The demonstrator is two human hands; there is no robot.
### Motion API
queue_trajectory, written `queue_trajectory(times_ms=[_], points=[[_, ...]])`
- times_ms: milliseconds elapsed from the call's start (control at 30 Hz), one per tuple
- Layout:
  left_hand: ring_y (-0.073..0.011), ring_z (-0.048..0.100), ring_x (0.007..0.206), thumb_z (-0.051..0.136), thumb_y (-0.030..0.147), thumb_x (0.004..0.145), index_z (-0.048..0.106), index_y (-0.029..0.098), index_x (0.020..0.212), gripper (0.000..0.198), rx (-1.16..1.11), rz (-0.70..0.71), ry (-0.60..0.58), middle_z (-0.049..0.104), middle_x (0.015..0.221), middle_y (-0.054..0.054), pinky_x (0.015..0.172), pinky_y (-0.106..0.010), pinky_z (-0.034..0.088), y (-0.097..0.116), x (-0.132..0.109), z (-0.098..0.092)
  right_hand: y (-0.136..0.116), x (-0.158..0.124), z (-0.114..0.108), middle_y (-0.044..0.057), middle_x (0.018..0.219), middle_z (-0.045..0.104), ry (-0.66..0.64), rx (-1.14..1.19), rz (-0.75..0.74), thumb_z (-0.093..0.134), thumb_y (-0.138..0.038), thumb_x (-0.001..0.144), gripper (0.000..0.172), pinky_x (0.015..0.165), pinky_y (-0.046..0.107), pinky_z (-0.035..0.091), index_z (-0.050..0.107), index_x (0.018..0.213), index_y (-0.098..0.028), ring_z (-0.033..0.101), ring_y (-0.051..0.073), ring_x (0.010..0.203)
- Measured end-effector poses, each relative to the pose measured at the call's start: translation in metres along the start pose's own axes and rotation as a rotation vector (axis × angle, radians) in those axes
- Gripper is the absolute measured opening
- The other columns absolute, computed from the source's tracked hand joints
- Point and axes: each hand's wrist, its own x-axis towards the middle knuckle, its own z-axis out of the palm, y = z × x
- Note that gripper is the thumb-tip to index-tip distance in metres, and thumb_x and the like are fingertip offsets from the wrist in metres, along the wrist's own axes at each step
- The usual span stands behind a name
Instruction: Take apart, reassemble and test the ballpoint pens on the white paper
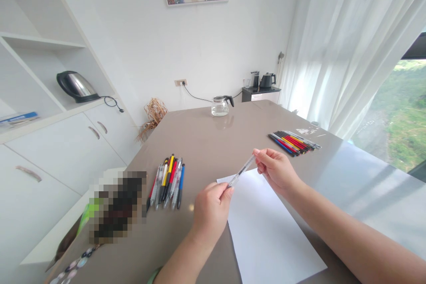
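A clear pen (242, 171) is stretched between my two hands, slanting up to the right above a sheet of white paper (266, 230). Its lower end is pinched by my left hand (212, 206). My right hand (274, 168) grips the upper end between thumb and finger. To the left of my left hand lies a loose pile of pens (168, 182), in red, yellow, blue, white and clear. Beyond my right hand, a second group of pens (293, 143) lies side by side in a row on the table.
On the brown table (189, 137), a glass teapot (220, 106) stands toward the far edge. White scraps (306, 131) lie past the row of pens. At the left edge are a blurred dark item (118, 206) and a beaded strap (78, 264). A curtain (333, 44) hangs at right.
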Motion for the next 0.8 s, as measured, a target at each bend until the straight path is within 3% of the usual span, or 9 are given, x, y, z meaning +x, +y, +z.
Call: queue_trajectory(times_ms=[133, 267, 333, 400, 500, 567, 667, 733, 800], points=[[-0.0135, 0.044, 0.062, 0.049, 0.037, 0.074, 0.062, 0.017, 0.068, 0.025, -0.318, -0.16, -0.104, 0.051, 0.066, -0.002, 0.058, -0.024, 0.035, 0.0, 0.001, 0.003, 0.003, -0.001, 0.001, 0.001, 0.057, 0.051, -0.057, -0.141, -0.083, 0.047, -0.042, 0.076, 0.028, 0.047, 0.025, 0.035, 0.057, 0.08, -0.017, 0.042, 0.01, 0.046], [-0.0106, 0.042, 0.056, 0.052, 0.045, 0.071, 0.061, 0.013, 0.069, 0.033, -0.735, -0.444, -0.214, 0.047, 0.061, -0.001, 0.056, -0.024, 0.038, 0.0, 0.005, 0.005, 0.005, -0.011, 0.004, 0.001, 0.067, 0.054, -0.127, -0.563, -0.372, 0.042, -0.034, 0.08, 0.045, 0.054, 0.027, 0.038, 0.036, 0.124, -0.025, 0.047, 0.013, 0.055], [-0.0099, 0.041, 0.056, 0.054, 0.046, 0.07, 0.06, 0.012, 0.068, 0.034, -0.793, -0.471, -0.211, 0.045, 0.058, 0.0, 0.055, -0.022, 0.037, 0.0, 0.006, 0.004, 0.007, -0.017, 0.006, 0.002, 0.072, 0.055, -0.272, -0.834, -0.577, 0.043, -0.027, 0.08, 0.043, 0.057, 0.026, 0.036, 0.039, 0.123, -0.029, 0.046, 0.012, 0.059], [-0.0093, 0.041, 0.054, 0.055, 0.047, 0.069, 0.06, 0.012, 0.069, 0.035, -0.782, -0.444, -0.23, 0.044, 0.057, 0.001, 0.053, -0.022, 0.037, 0.001, 0.006, 0.004, 0.008, -0.021, 0.006, 0.003, 0.074, 0.054, -0.41, -1.036, -0.725, 0.042, -0.023, 0.08, 0.033, 0.057, 0.025, 0.034, 0.052, 0.111, -0.03, 0.045, 0.012, 0.059], [-0.0093, 0.043, 0.053, 0.047, 0.052, 0.072, 0.059, 0.013, 0.067, 0.042, -0.728, -0.372, -0.262, 0.05, 0.064, -0.002, 0.053, -0.023, 0.038, 0.003, 0.004, 0.004, 0.008, -0.021, 0.005, 0.004, 0.069, 0.051, -0.415, -1.145, -0.808, 0.041, -0.021, 0.081, 0.026, 0.055, 0.025, 0.032, 0.062, 0.093, -0.028, 0.043, 0.011, 0.057], [-0.0127, 0.048, 0.059, 0.036, 0.054, 0.077, 0.061, 0.014, 0.071, 0.048, -0.631, -0.299, -0.246, 0.054, 0.07, -0.005, 0.057, -0.025, 0.04, 0.005, 0.003, 0.003, 0.005, -0.016, 0.003, 0.005, 0.074, 0.05, -0.304, -1.073, -0.801, 0.043, -0.023, 0.08, 0.022, 0.058, 0.026, 0.034, 0.064, 0.088, -0.026, 0.045, 0.013, 0.064], [-0.0208, 0.051, 0.081, 0.032, 0.049, 0.08, 0.063, 0.017, 0.091, 0.045, -0.277, -0.083, -0.229, 0.058, 0.08, -0.008, 0.074, -0.033, 0.04, 0.009, 0.0, 0.001, -0.006, -0.006, -0.002, 0.007, 0.088, 0.051, -0.122, -0.724, -0.672, 0.046, -0.031, 0.079, 0.018, 0.07, 0.031, 0.036, 0.06, 0.087, -0.023, 0.047, 0.018, 0.08], [-0.0251, 0.045, 0.098, 0.037, 0.046, 0.079, 0.06, 0.02, 0.101, 0.041, -0.019, 0.085, -0.296, 0.058, 0.096, -0.01, 0.087, -0.038, 0.032, 0.011, -0.004, 0.0, -0.015, 0.002, -0.007, 0.005, 0.081, 0.052, -0.06, -0.382, -0.504, 0.045, -0.038, 0.079, 0.02, 0.069, 0.032, 0.037, 0.056, 0.089, -0.025, 0.048, 0.017, 0.076], [-0.0288, 0.031, 0.115, 0.041, 0.048, 0.077, 0.053, 0.026, 0.111, 0.042, 0.139, 0.182, -0.423, 0.047, 0.12, -0.008, 0.096, -0.044, 0.021, 0.012, -0.009, 0.0, -0.024, 0.008, -0.015, 0.0, 0.063, 0.044, -0.06, -0.057, -0.322, 0.041, -0.047, 0.078, 0.026, 0.061, 0.03, 0.037, 0.052, 0.089, -0.026, 0.044, 0.014, 0.06]])
